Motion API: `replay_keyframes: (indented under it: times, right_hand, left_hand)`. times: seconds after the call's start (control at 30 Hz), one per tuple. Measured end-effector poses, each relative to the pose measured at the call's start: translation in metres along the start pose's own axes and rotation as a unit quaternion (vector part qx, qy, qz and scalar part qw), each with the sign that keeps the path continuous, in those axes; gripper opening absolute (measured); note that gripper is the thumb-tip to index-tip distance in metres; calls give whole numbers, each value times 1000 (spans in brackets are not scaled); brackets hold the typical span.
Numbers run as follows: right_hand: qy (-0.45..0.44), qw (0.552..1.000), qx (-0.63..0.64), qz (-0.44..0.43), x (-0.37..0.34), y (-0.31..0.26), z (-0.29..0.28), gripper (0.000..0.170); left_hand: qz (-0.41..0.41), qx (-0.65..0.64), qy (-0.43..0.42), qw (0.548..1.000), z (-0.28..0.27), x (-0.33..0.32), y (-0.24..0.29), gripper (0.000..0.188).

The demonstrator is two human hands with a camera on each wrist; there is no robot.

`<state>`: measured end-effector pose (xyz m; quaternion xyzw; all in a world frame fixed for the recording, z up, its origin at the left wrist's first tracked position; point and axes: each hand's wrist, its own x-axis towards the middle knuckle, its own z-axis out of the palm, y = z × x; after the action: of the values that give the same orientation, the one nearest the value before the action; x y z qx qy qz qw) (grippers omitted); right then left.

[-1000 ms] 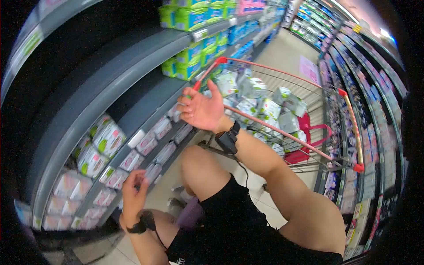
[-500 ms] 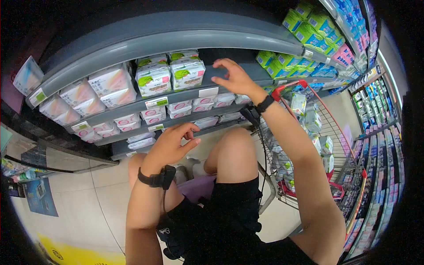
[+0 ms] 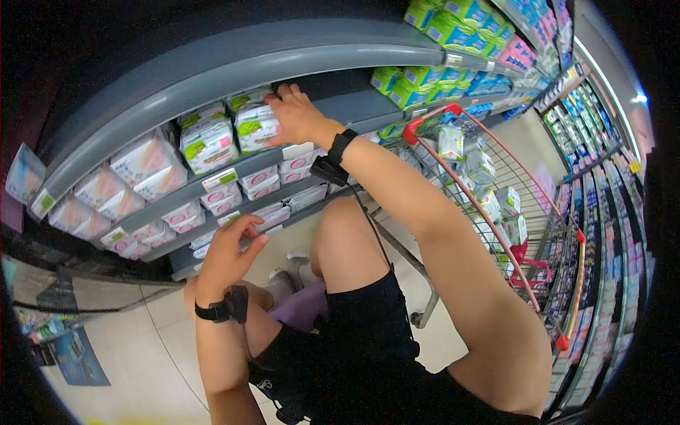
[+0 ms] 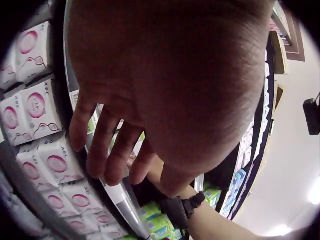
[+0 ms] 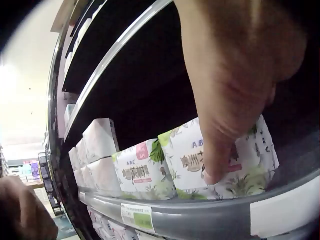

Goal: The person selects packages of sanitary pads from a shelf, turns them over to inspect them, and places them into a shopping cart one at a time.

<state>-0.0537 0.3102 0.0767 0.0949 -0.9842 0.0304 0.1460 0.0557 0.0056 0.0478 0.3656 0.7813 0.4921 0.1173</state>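
My right hand grips a white-and-green pack of sanitary pads at the front of a shelf. In the right wrist view the thumb presses on its printed front face, while the fingers go behind it, mostly hidden. A matching pack stands right beside it on the left. My left hand hovers in front of the lower shelves, fingers loosely bent and holding nothing. White packs with pink ovals lie near it in the left wrist view.
A wire shopping cart with a red corner stands to the right, with several similar packs inside. The upper shelf's grey edge runs above the right hand. Green packs fill the shelves farther right. My knee is close to the lower shelves.
The view has swung from the cart back to the shelf. My right hand has moved from beside the cart onto the right-hand pack and taken hold of it. The left hand stays free.
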Motion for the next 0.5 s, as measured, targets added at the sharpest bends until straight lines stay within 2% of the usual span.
replay_keyframes:
  times: [0.03,0.07,0.17,0.2,0.3,0.33,0.43,0.47,0.5]
  right_hand:
    - [1,1000,4,-5,0,2,-4,99]
    - [38,999,-16,-13,-2,5,0,95]
    - [-43,991,124,5,-12,9,-15,89]
    - [-20,987,161,-2,-19,7,-19,84]
    - [65,984,166,-23,-30,19,-10,85]
    - [127,975,176,-53,-36,20,-10,81]
    - [171,948,269,-19,-55,18,-22,76]
    - [167,932,322,-15,-60,19,-23,63]
    - [119,887,446,14,-64,16,-27,60]
  left_hand:
    - [-2,8,-5,1000,0,1,1,29]
    - [-5,15,-10,1000,0,2,2,29]
    - [-2,23,-19,1000,2,6,4,29]
    - [1,23,-19,1000,4,7,4,29]
    - [-7,15,-23,1000,8,8,4,29]
    - [-10,11,-25,1000,9,10,4,29]
    - [26,38,-16,999,11,16,9,29]
    - [33,35,11,999,10,18,8,38]
    - [40,34,37,998,10,20,7,47]
